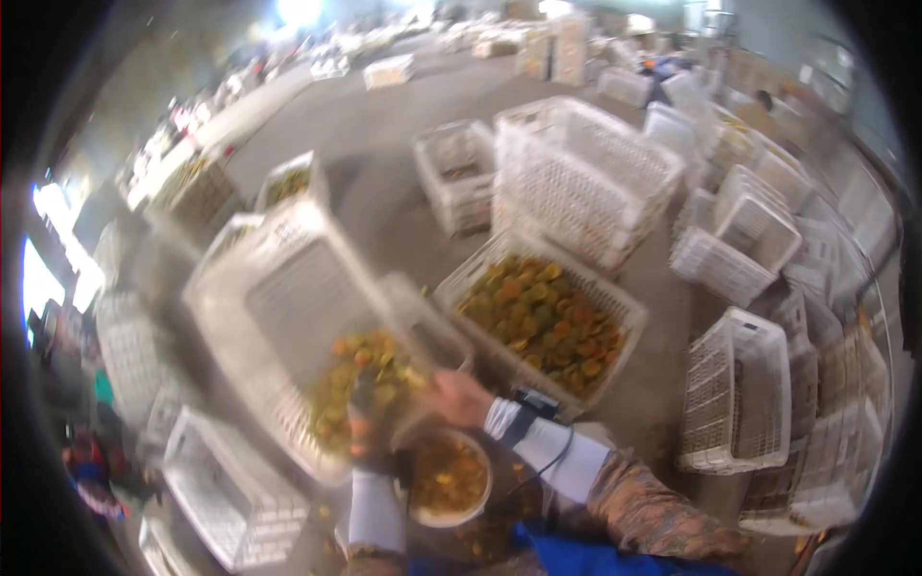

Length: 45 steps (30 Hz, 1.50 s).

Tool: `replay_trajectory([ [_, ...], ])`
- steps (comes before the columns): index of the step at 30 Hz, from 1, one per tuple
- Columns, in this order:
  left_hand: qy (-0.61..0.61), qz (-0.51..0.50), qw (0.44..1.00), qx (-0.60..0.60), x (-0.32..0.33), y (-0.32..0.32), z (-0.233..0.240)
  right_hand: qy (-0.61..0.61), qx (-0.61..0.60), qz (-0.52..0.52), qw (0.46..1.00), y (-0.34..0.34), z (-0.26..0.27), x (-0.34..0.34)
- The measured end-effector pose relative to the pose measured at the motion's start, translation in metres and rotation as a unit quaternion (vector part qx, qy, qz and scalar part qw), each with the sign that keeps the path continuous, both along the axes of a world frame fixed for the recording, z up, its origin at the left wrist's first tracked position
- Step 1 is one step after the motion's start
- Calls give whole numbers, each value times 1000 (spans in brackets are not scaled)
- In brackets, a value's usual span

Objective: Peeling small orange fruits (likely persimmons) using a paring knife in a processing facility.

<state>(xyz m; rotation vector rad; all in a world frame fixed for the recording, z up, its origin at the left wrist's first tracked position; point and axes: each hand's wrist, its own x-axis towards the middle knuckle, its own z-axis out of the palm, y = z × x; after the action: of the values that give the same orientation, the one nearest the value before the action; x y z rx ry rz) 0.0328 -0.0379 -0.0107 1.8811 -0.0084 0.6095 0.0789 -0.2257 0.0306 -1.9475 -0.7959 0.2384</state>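
Observation:
My left hand, in a dark glove with orange patches, reaches over yellow-green and orange fruit, which looks like small citrus, at the near end of a large white plastic crate. Close by on its right, my bare right hand points toward the same fruit, its fingers blurred near something yellowish. Whether either hand grips a piece is not clear. Below both hands stands a round white bucket holding wet-looking orange-yellow pieces. A second white crate, full of similar fruit, sits beyond my right wrist.
Large stacked white crates stand ahead, with a smaller crate beside them. More crates crowd the right side. At lower left lies another white crate. A person is at the far right, among crates.

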Motion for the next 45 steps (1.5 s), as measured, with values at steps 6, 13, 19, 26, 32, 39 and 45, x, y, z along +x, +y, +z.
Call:
replay_trajectory([
  [6,76,-128,805,-575,-18,-4,52,174,-8,47,984,17,7,2],
  [13,67,-47,956,-283,-33,18,45,77,30,76,994,48,-7,-15],
  [19,45,-74,919,-384,-25,21,45,17,-16,45,999,51,3,-12],
  [26,-60,104,990,74,-26,10,50,-41,-27,49,998,56,-12,-20],
  [32,33,62,941,-331,-17,-8,53,10,-71,16,997,62,-8,-28],
  [39,136,101,910,-380,-16,-12,71,23,-125,63,990,53,-1,-27],
  [45,94,86,935,-332,-23,-6,63,79,-91,96,988,59,-12,-35],
])
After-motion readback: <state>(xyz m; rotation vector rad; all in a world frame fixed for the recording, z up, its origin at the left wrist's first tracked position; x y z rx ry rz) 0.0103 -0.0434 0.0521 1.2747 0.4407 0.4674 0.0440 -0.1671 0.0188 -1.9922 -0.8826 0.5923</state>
